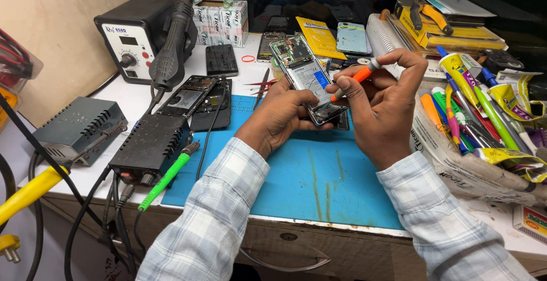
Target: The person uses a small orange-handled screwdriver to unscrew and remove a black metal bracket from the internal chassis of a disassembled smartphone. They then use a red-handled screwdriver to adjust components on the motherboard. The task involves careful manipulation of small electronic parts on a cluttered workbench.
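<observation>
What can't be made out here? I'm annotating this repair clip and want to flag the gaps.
- Head view: the screwdriver tip, hidden by the right hand where it meets the opened phone.
- The phone's lower end, covered by the left hand fingers.
- The screws on the phone: too small.
- The yellow plug, cut off by the left edge.
</observation>
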